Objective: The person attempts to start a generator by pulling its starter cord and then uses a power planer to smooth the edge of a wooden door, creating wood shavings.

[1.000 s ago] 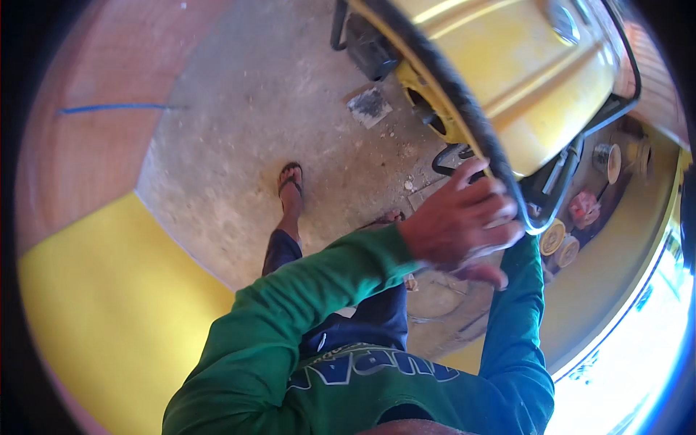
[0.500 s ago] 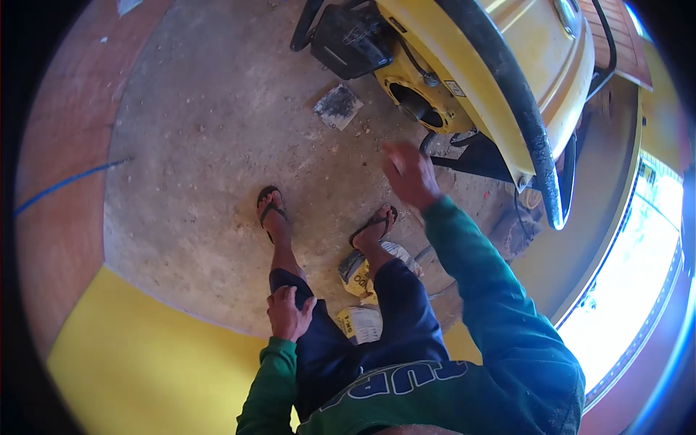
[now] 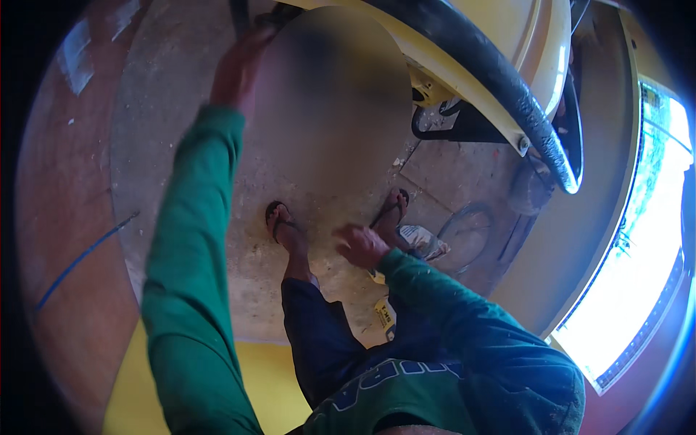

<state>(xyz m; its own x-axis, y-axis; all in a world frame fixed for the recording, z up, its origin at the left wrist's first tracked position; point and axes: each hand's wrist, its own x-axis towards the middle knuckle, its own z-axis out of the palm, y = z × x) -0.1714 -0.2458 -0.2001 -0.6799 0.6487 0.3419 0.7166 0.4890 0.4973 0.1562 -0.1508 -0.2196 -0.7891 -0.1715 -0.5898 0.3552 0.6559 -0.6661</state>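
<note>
A large yellow machine [image 3: 522, 36] with a thick, scuffed black tube [image 3: 500, 87] curving along its edge stands ahead on the right. My left hand [image 3: 238, 72] reaches far forward to the dark parts at the machine's left end; its fingertips are smeared, and whether they grip anything is unclear. Low in front of my body, near my right foot, my right hand [image 3: 360, 245] hangs with loose fingers apart and nothing in them. A blurred oval patch hides much of the machine's near side and the floor before it.
Several crumpled printed sacks [image 3: 424, 243] lie by my right foot. A dark hose or cable [image 3: 471, 217] loops on the concrete floor [image 3: 174, 145] to the right. At the left, a blue line [image 3: 87, 261] crosses the reddish-brown wall. A bright opening [image 3: 616, 261] is at the right.
My left hand has left my thigh and stretched forward to the machine's left end. My right hand has drawn back from beside the machine toward my body. The view has shifted.
</note>
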